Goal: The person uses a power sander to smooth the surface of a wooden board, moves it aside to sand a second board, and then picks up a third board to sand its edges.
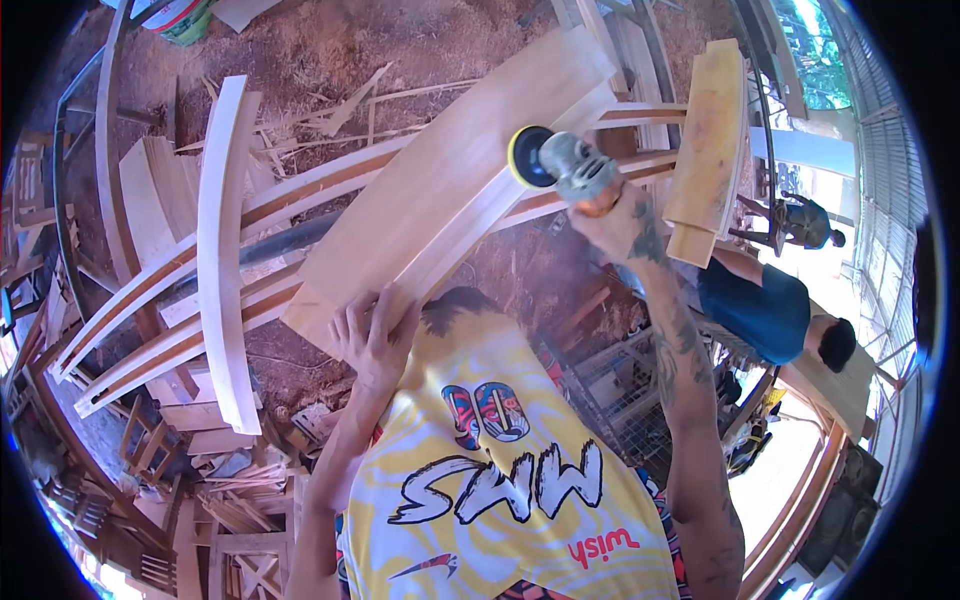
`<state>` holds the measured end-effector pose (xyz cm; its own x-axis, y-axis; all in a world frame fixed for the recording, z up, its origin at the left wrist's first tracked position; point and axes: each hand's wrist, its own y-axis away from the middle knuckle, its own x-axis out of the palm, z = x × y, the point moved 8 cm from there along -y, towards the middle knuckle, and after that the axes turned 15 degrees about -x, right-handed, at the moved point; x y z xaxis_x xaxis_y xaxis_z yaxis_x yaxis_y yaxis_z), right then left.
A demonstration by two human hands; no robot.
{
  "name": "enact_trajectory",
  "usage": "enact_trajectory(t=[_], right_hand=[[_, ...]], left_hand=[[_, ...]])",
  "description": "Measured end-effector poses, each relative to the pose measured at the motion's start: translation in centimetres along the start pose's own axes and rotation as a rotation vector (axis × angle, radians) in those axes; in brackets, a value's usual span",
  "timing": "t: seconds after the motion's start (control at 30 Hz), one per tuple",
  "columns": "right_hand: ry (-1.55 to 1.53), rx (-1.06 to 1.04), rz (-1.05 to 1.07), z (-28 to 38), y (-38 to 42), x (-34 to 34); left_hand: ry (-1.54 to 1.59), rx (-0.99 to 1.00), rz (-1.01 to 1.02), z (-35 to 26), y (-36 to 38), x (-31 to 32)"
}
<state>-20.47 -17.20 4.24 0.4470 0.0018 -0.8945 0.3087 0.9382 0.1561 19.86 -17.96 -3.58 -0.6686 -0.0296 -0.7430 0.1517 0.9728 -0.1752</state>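
Note:
My right hand (622,222) is wrapped round the body of an angle grinder (580,168). A round sanding disc (532,158) with a yellow rim is mounted on its head, right at the edge of a wide, pale wooden board (440,150). Alongside this board runs a narrower strip of wood (480,218), in line with it. My left hand (375,332) lies on the near end of the wood, fingers spread over its surface. Beneath, curved wooden rails (165,268) carry the board across at an angle.
A curved white wooden piece (222,260) lies across the rails at left, and a yellowish plank (705,150) at right. Sawdust and offcuts cover the ground (310,50). A person in a dark shirt (765,310) is close on the right; another person (805,220) is farther back.

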Motion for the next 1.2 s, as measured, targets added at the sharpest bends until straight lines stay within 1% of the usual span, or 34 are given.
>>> enact_trajectory(t=[0.2, 0.3, 0.4, 0.47, 0.57, 0.8, 0.9, 0.97, 1.0, 1.03, 1.07, 1.1, 1.13, 1.17, 1.2], right_hand=[[-0.08, -0.121, 0.078, 9.1, 5.4, 4.8], [-0.065, -0.104, 0.173, 11.0, 7.3, 7.3], [-0.07, -0.147, 0.134, 11.9, 7.5, 7.2], [-0.138, -0.215, 0.015, 11.7, 6.1, 4.8], [-0.106, -0.076, 0.028, 6.5, 4.0, 2.8], [0.08, 0.118, 0.001, -4.2, -2.7, -3.1], [0.117, 0.214, -0.007, -10.7, -6.0, -4.9], [0.127, 0.327, 0.007, -15.0, -8.2, -5.5], [0.129, 0.394, 0.021, -15.9, -8.5, -5.8], [0.108, 0.356, -0.054, -16.0, -8.8, -6.4], [0.058, 0.395, -0.024, -16.6, -8.8, -6.2], [0.008, 0.432, 0.008, -15.1, -8.4, -6.1], [-0.042, 0.467, 0.043, -15.1, -8.0, -5.8], [-0.009, 0.225, -0.004, -14.7, -8.0, -5.2], [0.007, 0.181, 0.004, -12.3, -7.0, -5.0]], left_hand=[[-0.008, -0.01, 0.041, 0.2, 0.0, 0.2], [0.008, -0.054, 0.093, 0.9, 0.3, 0.4], [0.021, -0.076, 0.116, 1.2, 0.4, 0.5], [0.0, -0.056, 0.116, 0.9, 0.4, 0.5], [-0.041, -0.005, 0.102, 0.1, 0.2, 0.3], [-0.034, 0.013, 0.06, -0.2, -0.1, 0.1], [-0.038, 0.022, 0.053, -0.2, -0.2, 0.0], [-0.04, 0.025, 0.054, -0.3, -0.2, 0.1], [-0.043, 0.025, 0.055, -0.2, -0.2, 0.1], [-0.046, 0.026, 0.056, -0.1, -0.1, 0.2], [-0.045, 0.026, 0.057, 0.0, 0.0, 0.2], [-0.046, 0.023, 0.058, 0.2, 0.2, 0.3], [-0.048, 0.017, 0.059, 0.1, 0.1, 0.3], [-0.045, 0.012, 0.06, 0.1, 0.0, 0.3], [-0.043, 0.007, 0.065, -0.1, -0.2, 0.1]])
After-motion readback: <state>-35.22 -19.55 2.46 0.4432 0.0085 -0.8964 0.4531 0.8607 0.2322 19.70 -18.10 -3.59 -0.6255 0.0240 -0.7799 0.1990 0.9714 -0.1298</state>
